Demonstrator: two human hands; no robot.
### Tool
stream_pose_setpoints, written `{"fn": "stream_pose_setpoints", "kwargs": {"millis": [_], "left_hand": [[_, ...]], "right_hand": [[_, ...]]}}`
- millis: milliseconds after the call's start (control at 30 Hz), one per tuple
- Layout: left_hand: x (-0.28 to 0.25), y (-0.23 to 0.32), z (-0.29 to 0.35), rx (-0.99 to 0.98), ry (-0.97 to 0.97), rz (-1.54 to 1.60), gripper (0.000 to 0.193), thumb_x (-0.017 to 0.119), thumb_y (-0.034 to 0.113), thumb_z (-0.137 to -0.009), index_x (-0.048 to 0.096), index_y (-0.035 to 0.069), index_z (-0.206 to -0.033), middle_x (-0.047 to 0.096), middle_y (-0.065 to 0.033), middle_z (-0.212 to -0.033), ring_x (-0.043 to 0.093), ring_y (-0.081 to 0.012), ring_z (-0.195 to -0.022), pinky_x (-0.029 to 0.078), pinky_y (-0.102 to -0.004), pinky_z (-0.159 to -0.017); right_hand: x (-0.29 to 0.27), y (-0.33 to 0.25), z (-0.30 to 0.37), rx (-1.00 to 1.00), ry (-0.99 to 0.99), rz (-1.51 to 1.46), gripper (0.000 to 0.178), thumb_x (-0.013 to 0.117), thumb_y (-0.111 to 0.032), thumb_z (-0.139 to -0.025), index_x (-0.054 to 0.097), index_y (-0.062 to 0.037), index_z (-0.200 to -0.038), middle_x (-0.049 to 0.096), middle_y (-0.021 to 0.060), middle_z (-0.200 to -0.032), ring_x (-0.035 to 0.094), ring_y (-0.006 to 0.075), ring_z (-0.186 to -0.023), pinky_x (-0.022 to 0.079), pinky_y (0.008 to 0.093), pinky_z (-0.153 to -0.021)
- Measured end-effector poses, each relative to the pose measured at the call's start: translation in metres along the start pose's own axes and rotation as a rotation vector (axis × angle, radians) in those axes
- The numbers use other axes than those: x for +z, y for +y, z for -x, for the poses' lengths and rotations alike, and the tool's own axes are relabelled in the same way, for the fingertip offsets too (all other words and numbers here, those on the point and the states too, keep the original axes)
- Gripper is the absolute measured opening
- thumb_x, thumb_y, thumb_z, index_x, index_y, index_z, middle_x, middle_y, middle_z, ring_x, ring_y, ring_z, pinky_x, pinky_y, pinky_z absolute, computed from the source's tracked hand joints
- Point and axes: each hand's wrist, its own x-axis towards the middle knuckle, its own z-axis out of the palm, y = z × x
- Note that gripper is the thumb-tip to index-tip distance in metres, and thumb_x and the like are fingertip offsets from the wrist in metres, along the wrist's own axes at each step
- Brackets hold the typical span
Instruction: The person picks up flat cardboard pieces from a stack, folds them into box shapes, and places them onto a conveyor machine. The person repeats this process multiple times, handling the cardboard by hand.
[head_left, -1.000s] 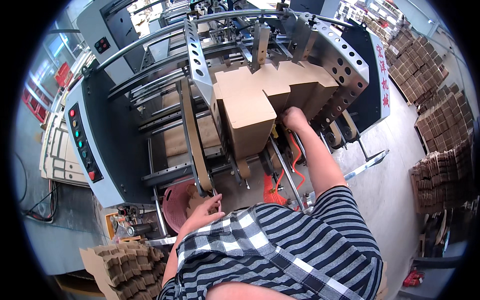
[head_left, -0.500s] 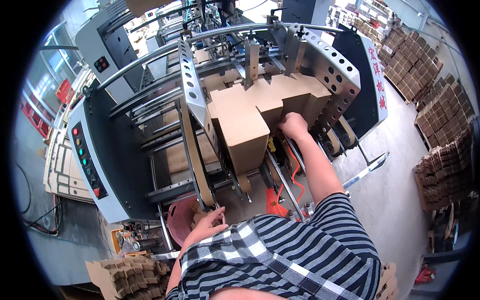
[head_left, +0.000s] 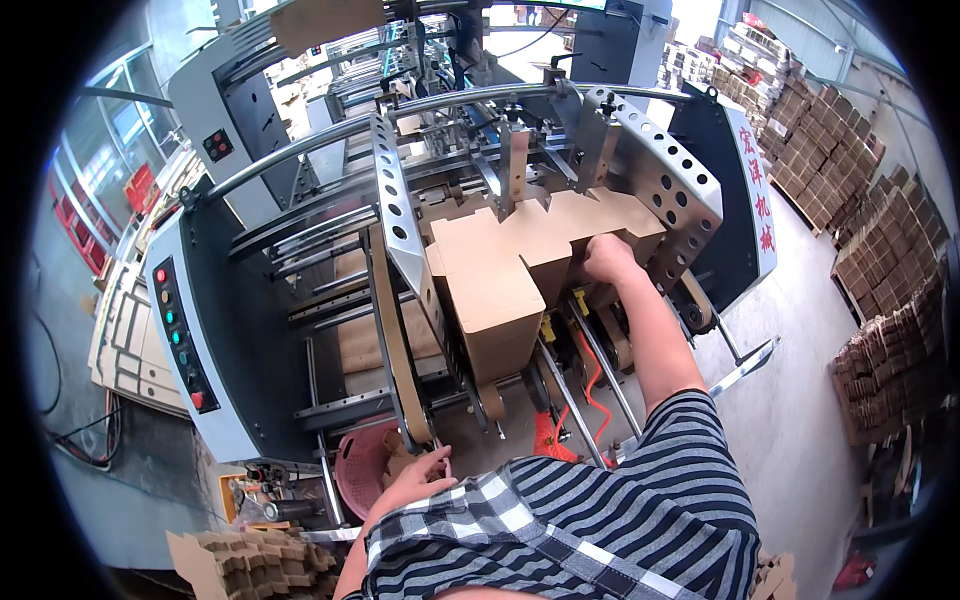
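A stack of flat brown cardboard blanks [head_left: 500, 262] with notched edges stands on edge in the feeder of a machine, between two perforated metal side plates. My right hand [head_left: 608, 260] is closed at the front of the stack's right part, beside a step in its outline. The fingertips are hidden, so what they grip does not show. Low on the left, my left hand [head_left: 422, 478] has its fingers stretched out near the lower end of a tan feed belt [head_left: 408, 400]. Nothing shows in it.
A pink basket [head_left: 358, 470] holding cardboard scraps stands below the belt. Metal rods and an orange air hose [head_left: 598, 400] run under the stack. A button panel [head_left: 180, 335] is on the left housing. Bundled cardboard [head_left: 825, 145] lines the right side; more cardboard [head_left: 255, 565] lies at lower left.
The view has tilted, so the machine sits lower in the picture. My right hand has moved up and slightly right along the stack's front. The left hand stays by the belt's end.
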Motion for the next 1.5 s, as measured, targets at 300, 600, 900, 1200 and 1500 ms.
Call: {"fn": "stream_pose_setpoints", "kwargs": {"millis": [300,600,900,1200,1500], "left_hand": [[0.000,0.020,0.010,0.065,-0.026,-0.223,0.078,0.066,0.047,-0.084,0.038,0.002,-0.141,0.052,-0.0217,-0.132,0.054,-0.0315,-0.118,0.044,-0.0369,-0.096],[0.026,-0.043,0.000,0.071,0.099,-0.293,0.081,0.060,0.052,-0.086,0.038,-0.004,-0.139,0.042,-0.0247,-0.141,0.042,-0.0351,-0.130,0.031,-0.0384,-0.109],[0.065,-0.081,0.032,-0.091,0.353,-0.287,0.079,0.062,0.051,-0.084,0.039,-0.002,-0.138,0.044,-0.0244,-0.138,0.043,-0.0375,-0.128,0.035,-0.0419,-0.107],[0.095,-0.130,0.073,-0.030,0.487,-0.194,0.056,0.062,0.025,-0.086,0.044,0.002,-0.135,0.052,-0.0228,-0.130,0.050,-0.0368,-0.121,0.042,-0.0406,-0.099],[0.072,-0.207,0.113,-0.093,0.378,0.276,0.067,0.068,0.033,-0.082,0.045,-0.001,-0.134,0.052,-0.0219,-0.131,0.051,-0.0361,-0.120,0.043,-0.0407,-0.100]], "right_hand": [[-0.007,-0.001,0.016,-0.100,-0.037,0.180,0.029,0.063,-0.027,-0.076,0.069,-0.0059,-0.094,0.067,0.0169,-0.100,0.063,0.0347,-0.095,0.051,0.0447,-0.081],[-0.094,-0.101,0.131,-0.857,0.426,-0.850,0.023,0.064,-0.009,-0.083,0.065,0.0054,-0.101,0.066,0.0137,-0.087,0.062,0.0193,-0.079,0.050,0.0299,-0.072],[-0.020,-0.244,0.206,-1.633,-0.589,-0.537,0.036,0.075,-0.014,-0.069,0.066,-0.0017,-0.102,0.066,0.0157,-0.090,0.064,0.0337,-0.084,0.051,0.0389,-0.075],[0.078,-0.267,0.240,-1.600,-0.748,0.076,0.054,0.069,-0.027,-0.077,0.052,-0.0066,-0.124,0.064,0.0201,-0.094,0.063,0.0386,-0.088,0.050,0.0465,-0.076],[0.157,-0.222,0.279,-1.138,-0.795,0.341,0.032,0.062,-0.021,-0.076,0.061,-0.0026,-0.102,0.067,0.0188,-0.092,0.065,0.0368,-0.090,0.052,0.0472,-0.076]]}}
